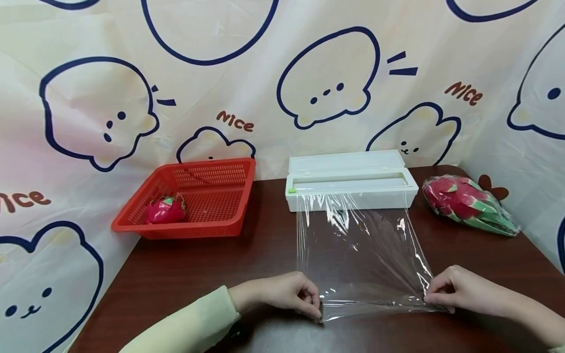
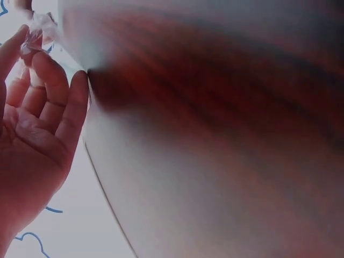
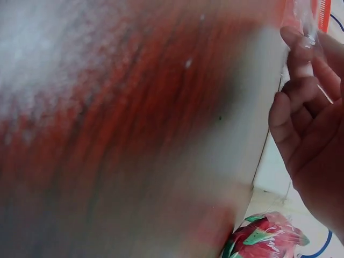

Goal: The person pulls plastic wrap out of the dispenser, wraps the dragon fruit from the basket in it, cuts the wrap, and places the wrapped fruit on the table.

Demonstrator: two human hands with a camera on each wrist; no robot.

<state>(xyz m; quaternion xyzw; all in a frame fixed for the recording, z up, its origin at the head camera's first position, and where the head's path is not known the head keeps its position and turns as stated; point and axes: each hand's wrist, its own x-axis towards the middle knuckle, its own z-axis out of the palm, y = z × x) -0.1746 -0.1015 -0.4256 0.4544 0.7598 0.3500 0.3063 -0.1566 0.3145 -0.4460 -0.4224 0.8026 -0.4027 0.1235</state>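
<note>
Clear plastic film sheet runs from the open white rectangular box, back of the dark reddish-brown worktop, to the near side. Grip closed on it both sides: left hand pinches near left corner, right hand near right, creases fanning from there. Step in hand looks like drawing out a length; far end joined at box, so not cut yet. Next move probably calls for even tension, then severing at the box. Pink dragon fruit in red perforated plastic basket, left; film-wrapped pink-green dragon fruit right of box
</note>
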